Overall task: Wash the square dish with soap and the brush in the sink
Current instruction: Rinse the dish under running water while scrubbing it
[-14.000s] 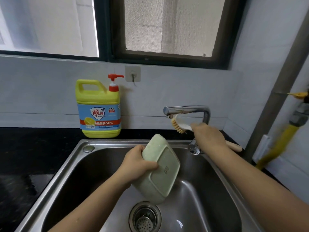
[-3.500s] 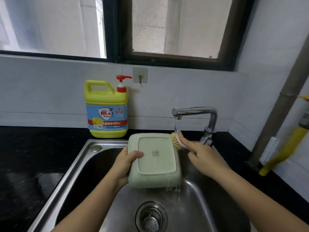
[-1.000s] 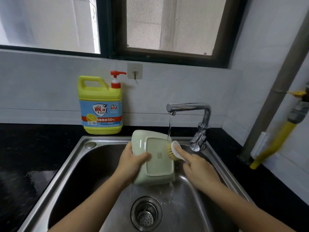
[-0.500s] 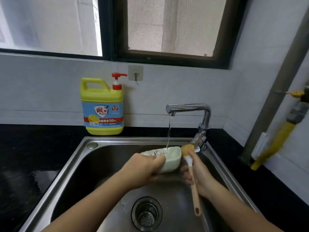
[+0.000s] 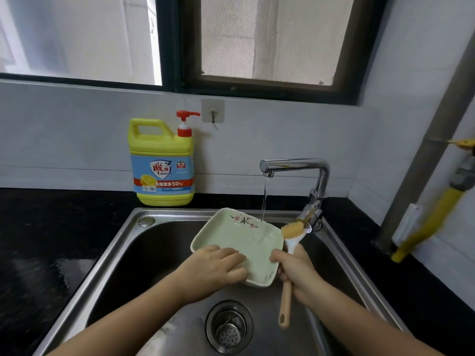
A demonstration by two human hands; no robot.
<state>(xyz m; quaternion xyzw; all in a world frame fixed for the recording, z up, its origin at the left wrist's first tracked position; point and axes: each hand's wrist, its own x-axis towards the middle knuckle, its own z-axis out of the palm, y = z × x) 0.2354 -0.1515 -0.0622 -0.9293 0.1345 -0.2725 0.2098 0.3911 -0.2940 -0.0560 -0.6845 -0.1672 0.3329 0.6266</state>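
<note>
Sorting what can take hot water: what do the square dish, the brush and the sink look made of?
Square dish: pale green glazed ceramic by its wet gloss and painted blossoms, though melamine is possible. Brush: white plastic neck, light handle that looks like wood, tan bristles. Sink: brushed stainless steel, grey with soft reflections.

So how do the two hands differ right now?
The left hand lies with fingers spread over the square dish's near rim; the right hand is fisted around the brush handle, bristles up beside the dish. The left sits nearer the sink centre, the right nearer the faucet. Both steady the dish.
</note>
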